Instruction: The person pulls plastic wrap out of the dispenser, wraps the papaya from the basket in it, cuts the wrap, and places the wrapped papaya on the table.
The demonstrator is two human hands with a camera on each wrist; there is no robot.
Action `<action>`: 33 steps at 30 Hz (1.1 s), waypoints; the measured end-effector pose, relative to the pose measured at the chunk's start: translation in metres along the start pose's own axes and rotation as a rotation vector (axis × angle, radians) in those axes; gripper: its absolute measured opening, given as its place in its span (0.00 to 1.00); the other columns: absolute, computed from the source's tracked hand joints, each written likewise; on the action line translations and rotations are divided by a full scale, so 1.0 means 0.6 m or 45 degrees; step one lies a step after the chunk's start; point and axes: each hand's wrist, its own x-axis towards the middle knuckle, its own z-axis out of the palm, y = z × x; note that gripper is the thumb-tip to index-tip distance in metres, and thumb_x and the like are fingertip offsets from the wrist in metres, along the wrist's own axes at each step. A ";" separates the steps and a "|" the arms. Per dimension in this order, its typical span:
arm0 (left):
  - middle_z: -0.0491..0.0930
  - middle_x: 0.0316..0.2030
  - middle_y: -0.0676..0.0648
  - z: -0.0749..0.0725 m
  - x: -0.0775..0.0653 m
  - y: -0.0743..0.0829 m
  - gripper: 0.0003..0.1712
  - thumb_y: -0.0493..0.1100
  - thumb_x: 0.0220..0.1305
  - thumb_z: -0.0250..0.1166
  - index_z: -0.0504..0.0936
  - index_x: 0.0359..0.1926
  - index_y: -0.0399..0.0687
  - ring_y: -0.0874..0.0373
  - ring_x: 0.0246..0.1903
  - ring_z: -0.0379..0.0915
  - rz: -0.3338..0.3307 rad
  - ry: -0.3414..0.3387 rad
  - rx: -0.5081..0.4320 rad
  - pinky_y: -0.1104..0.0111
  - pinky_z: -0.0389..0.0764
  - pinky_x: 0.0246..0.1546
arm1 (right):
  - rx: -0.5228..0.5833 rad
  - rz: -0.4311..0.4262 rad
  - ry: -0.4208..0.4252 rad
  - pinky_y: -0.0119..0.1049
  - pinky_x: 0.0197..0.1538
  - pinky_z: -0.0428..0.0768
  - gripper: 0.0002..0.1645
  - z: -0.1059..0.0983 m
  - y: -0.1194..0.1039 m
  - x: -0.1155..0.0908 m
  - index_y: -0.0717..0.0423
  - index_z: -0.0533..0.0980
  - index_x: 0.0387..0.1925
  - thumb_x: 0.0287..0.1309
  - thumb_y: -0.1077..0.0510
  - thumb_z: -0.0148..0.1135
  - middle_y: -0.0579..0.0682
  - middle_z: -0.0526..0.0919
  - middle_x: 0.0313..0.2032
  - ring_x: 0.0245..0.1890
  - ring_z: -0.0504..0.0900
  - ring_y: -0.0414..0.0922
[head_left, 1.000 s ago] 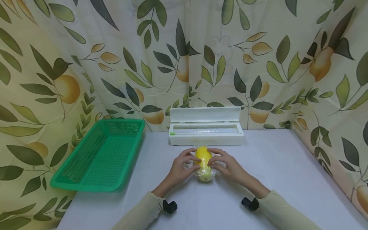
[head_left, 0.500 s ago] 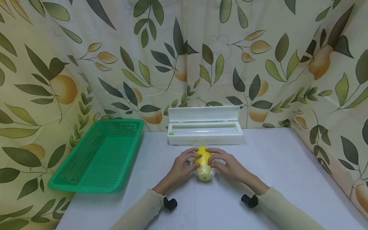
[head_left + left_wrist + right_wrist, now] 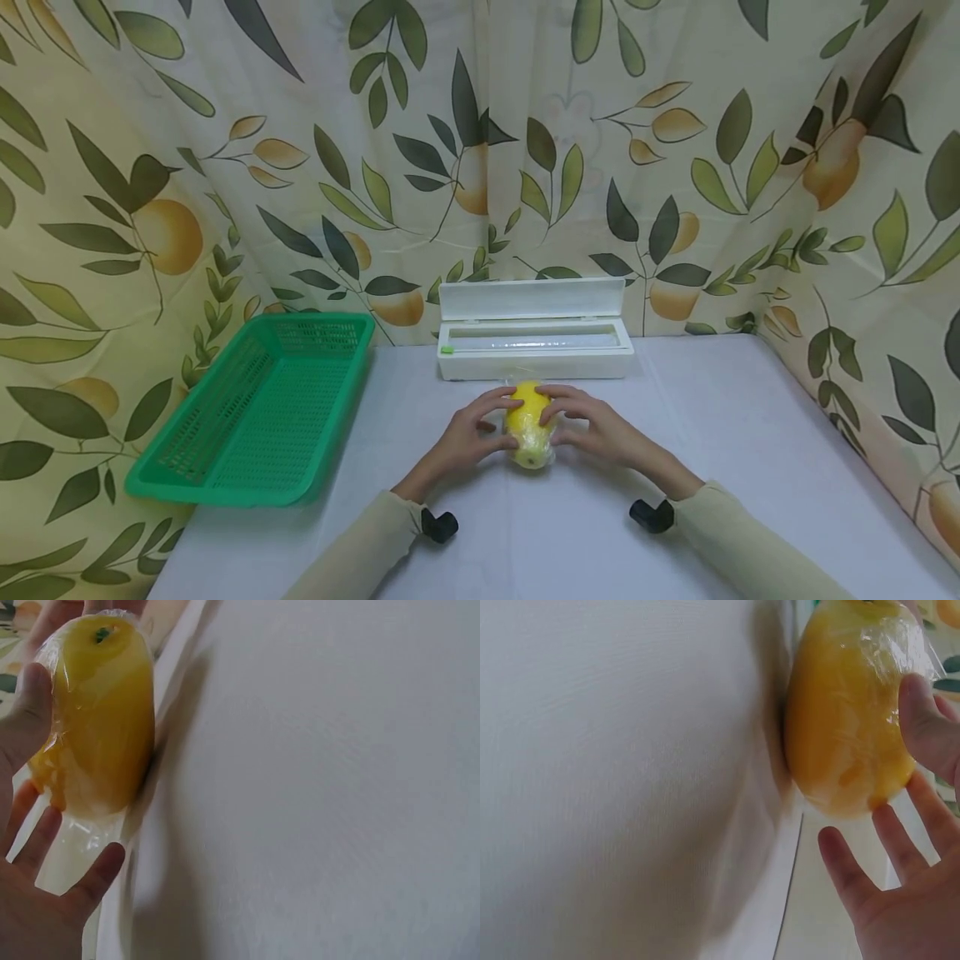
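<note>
A yellow oval fruit (image 3: pixel 529 427), paler green at its near end, lies on the white table in crinkled clear film. From its left side my left hand (image 3: pixel 467 433) holds it, with curved fingers on its far part and the thumb by the near end. On the other side, my right hand (image 3: pixel 603 429) holds it likewise. The left wrist view has the film-covered fruit (image 3: pixel 105 724) with a small green stem mark; some fingers there stand spread below it. Film gleams on the fruit (image 3: pixel 847 712) in the right wrist view, beside the right thumb.
Behind the hands stands a long white cling film dispenser (image 3: pixel 536 365), lid raised, with a small green piece at its left end. A green plastic basket (image 3: pixel 315 483) sits at the left of the table. Patterned curtain (image 3: pixel 555 192) surrounds the back and sides.
Both hands stay at the fruit. The thumbs have shifted slightly and lie farther apart round the near end, and that end has moved a little away from me.
</note>
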 end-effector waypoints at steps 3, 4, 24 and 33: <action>0.67 0.72 0.56 0.004 0.002 -0.002 0.33 0.46 0.57 0.78 0.79 0.64 0.57 0.56 0.73 0.60 0.023 0.042 -0.034 0.59 0.82 0.53 | 0.010 -0.014 0.041 0.66 0.67 0.67 0.12 0.006 0.003 0.004 0.40 0.83 0.41 0.55 0.54 0.76 0.54 0.74 0.68 0.70 0.68 0.59; 0.67 0.72 0.56 0.005 0.003 -0.002 0.33 0.45 0.57 0.79 0.80 0.63 0.55 0.56 0.73 0.60 0.027 0.048 -0.044 0.58 0.83 0.53 | 0.012 -0.019 0.050 0.66 0.67 0.67 0.13 0.007 0.003 0.005 0.40 0.83 0.41 0.54 0.54 0.77 0.54 0.74 0.67 0.70 0.68 0.59; 0.69 0.68 0.51 0.011 0.013 -0.001 0.18 0.40 0.64 0.73 0.83 0.55 0.49 0.52 0.68 0.65 0.023 0.119 -0.131 0.59 0.83 0.46 | 0.051 -0.015 0.050 0.59 0.68 0.68 0.11 -0.002 0.009 0.021 0.39 0.85 0.35 0.58 0.62 0.73 0.51 0.78 0.63 0.68 0.71 0.56; 0.68 0.68 0.52 0.011 0.015 0.014 0.22 0.47 0.62 0.75 0.81 0.56 0.52 0.54 0.69 0.63 -0.091 0.109 -0.067 0.54 0.81 0.51 | 0.126 0.036 0.003 0.67 0.68 0.64 0.07 -0.002 0.008 0.021 0.40 0.85 0.37 0.62 0.58 0.71 0.53 0.75 0.67 0.71 0.66 0.59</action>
